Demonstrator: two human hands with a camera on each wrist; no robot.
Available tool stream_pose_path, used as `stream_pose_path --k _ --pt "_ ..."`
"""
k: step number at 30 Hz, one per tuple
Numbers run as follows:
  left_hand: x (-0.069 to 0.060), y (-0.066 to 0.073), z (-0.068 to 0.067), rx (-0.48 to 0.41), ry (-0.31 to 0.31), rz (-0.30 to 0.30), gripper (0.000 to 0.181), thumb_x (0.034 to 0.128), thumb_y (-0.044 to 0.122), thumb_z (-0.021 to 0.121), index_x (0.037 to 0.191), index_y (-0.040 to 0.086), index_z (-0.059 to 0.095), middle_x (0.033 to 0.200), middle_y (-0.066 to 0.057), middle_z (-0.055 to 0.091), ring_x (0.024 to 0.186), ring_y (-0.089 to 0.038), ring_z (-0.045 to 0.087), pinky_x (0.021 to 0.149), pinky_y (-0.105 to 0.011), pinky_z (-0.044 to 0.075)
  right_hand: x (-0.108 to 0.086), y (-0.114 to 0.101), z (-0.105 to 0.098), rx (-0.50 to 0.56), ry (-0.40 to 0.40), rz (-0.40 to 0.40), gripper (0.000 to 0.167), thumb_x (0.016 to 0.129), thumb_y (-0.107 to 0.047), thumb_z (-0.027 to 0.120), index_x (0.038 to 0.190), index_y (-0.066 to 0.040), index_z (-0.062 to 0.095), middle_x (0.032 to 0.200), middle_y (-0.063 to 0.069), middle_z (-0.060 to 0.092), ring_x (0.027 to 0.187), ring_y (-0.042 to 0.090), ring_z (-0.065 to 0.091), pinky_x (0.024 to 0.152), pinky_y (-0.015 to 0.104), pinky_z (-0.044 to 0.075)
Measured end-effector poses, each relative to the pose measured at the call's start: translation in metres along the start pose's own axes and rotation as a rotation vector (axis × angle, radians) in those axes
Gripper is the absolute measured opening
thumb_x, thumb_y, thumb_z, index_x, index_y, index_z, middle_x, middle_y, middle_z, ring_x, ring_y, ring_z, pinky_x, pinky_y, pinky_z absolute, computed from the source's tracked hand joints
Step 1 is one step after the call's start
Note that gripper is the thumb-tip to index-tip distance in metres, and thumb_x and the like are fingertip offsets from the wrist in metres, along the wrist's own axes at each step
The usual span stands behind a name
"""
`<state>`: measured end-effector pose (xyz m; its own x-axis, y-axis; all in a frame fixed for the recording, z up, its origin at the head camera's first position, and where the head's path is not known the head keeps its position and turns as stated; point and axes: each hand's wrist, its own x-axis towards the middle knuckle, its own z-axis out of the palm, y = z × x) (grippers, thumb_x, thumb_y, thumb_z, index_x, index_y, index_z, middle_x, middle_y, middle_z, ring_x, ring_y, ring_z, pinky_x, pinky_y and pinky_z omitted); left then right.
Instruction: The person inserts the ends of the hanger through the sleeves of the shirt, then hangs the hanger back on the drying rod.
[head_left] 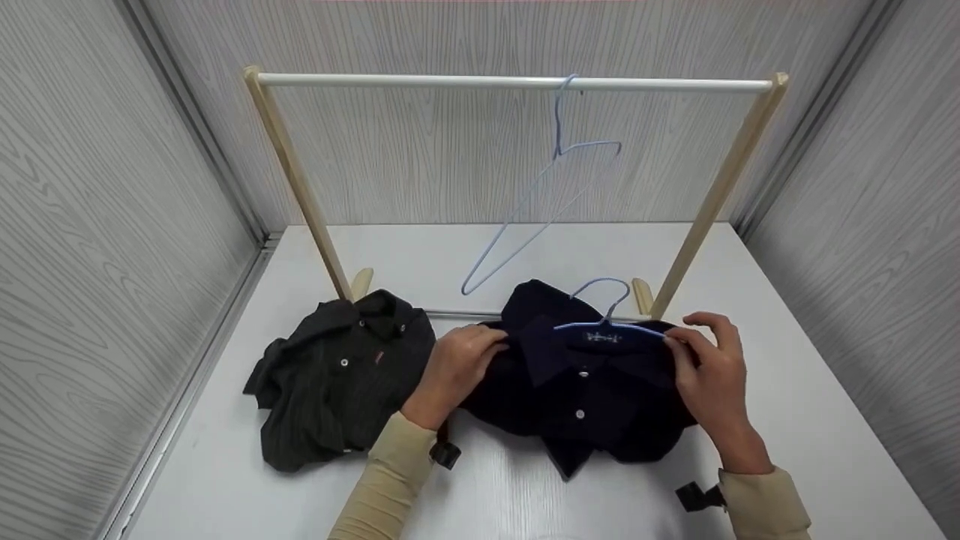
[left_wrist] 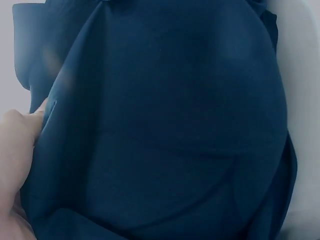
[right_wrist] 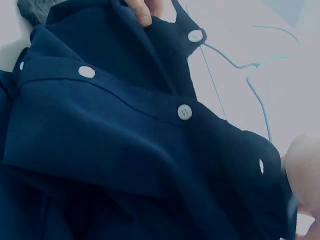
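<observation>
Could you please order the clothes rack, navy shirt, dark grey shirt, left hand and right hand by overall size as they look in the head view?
1. Clothes rack
2. Navy shirt
3. Dark grey shirt
4. Left hand and right hand: too alike to rank.

And you're inside a booth-like workspace, grey wood-grain panels (head_left: 90,187) walling your white tabletop (head_left: 795,390) on three sides, metal strips (head_left: 193,116) lining corners!

The left hand (head_left: 461,364) pinches the navy shirt (head_left: 592,394) at ten o'clock, the right hand (head_left: 711,371) at two, beside a blue hanger's (head_left: 606,324) end. A charcoal shirt (head_left: 337,394) lies at nine; another hanger (head_left: 557,153) hangs at twelve from a rail (head_left: 420,80).
</observation>
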<state>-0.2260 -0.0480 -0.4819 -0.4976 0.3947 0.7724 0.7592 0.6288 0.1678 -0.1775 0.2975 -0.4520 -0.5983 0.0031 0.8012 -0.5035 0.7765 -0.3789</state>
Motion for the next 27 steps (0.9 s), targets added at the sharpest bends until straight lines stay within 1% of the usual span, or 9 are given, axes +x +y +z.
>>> stream_pose_path --k 2,5,7,10,15,18,20,23,27 --pt "0.0 -0.001 -0.002 -0.005 0.005 -0.011 0.013 0.0879 0.014 0.075 0.1 0.009 0.075 0.091 -0.002 0.075 0.082 -0.016 0.071 0.075 -0.027 0.057 0.001 0.002 -0.003 -0.002 0.007 0.014 0.002 0.085 0.002 0.073 0.087 0.001 0.072 0.108 0.022 0.06 0.108 0.038 0.055 0.098 0.042 0.04" --pt "0.001 -0.002 -0.004 -0.02 0.004 -0.031 0.012 0.0887 0.013 0.074 0.101 0.009 0.075 0.092 -0.001 0.075 0.085 -0.016 0.072 0.077 -0.026 0.057 0.001 0.004 -0.007 0.007 0.007 0.025 0.004 0.088 -0.001 0.071 0.088 0.003 0.071 0.11 0.023 0.06 0.106 0.035 0.057 0.101 0.028 0.04" --pt "0.001 -0.002 -0.005 -0.031 0.013 -0.043 0.012 0.0893 0.013 0.073 0.101 0.01 0.075 0.092 -0.002 0.075 0.086 -0.015 0.072 0.077 -0.025 0.057 0.001 0.006 -0.008 0.027 -0.001 0.022 0.006 0.09 -0.001 0.07 0.09 0.004 0.07 0.109 0.023 0.06 0.103 0.033 0.059 0.099 0.019 0.038" --pt "0.003 -0.001 -0.004 -0.068 0.048 -0.067 0.011 0.0894 0.01 0.072 0.1 0.008 0.075 0.092 -0.003 0.075 0.086 -0.015 0.072 0.077 -0.024 0.057 0.0 0.008 -0.009 0.072 -0.024 0.013 0.005 0.09 0.002 0.068 0.092 0.005 0.07 0.106 0.02 0.062 0.098 0.032 0.062 0.094 0.011 0.039" --pt "0.007 0.003 0.002 -0.13 0.136 -0.107 0.01 0.0887 0.005 0.071 0.098 0.003 0.074 0.089 -0.007 0.075 0.084 -0.018 0.073 0.074 -0.025 0.057 0.0 0.01 -0.011 0.116 -0.049 0.016 0.01 0.087 0.009 0.068 0.094 0.003 0.069 0.1 0.014 0.065 0.094 0.027 0.063 0.092 0.01 0.04" --pt "0.01 0.006 0.005 -0.138 0.158 -0.119 0.01 0.0886 0.003 0.071 0.097 0.004 0.074 0.089 -0.007 0.075 0.083 -0.018 0.073 0.074 -0.026 0.058 0.0 0.01 -0.014 0.133 -0.075 0.024 0.019 0.086 0.012 0.067 0.101 0.0 0.069 0.102 0.013 0.066 0.096 0.019 0.062 0.09 0.01 0.041" --pt "0.011 0.006 0.007 -0.134 0.168 -0.123 0.009 0.0887 0.003 0.071 0.097 0.004 0.074 0.089 -0.007 0.076 0.083 -0.018 0.073 0.074 -0.026 0.058 -0.001 0.012 -0.017 0.146 -0.117 0.041 0.026 0.087 0.01 0.066 0.111 -0.001 0.068 0.105 0.013 0.067 0.099 0.01 0.061 0.09 0.009 0.042" --pt "0.012 0.005 0.01 -0.129 0.18 -0.137 0.009 0.0889 0.003 0.07 0.097 0.004 0.075 0.09 -0.007 0.076 0.083 -0.018 0.073 0.074 -0.026 0.058 -0.004 0.014 -0.022 0.166 -0.191 0.1 0.032 0.094 0.004 0.061 0.125 -0.003 0.063 0.111 0.014 0.068 0.101 -0.004 0.058 0.087 0.006 0.041" --pt "0.013 0.002 0.012 -0.137 0.194 -0.177 0.008 0.089 0.003 0.07 0.095 0.006 0.075 0.09 -0.006 0.076 0.084 -0.017 0.074 0.074 -0.027 0.058 -0.008 0.02 -0.031 0.16 -0.248 0.162 0.03 0.101 -0.004 0.051 0.129 -0.004 0.062 0.116 0.016 0.068 0.108 -0.011 0.054 0.092 0.005 0.038"
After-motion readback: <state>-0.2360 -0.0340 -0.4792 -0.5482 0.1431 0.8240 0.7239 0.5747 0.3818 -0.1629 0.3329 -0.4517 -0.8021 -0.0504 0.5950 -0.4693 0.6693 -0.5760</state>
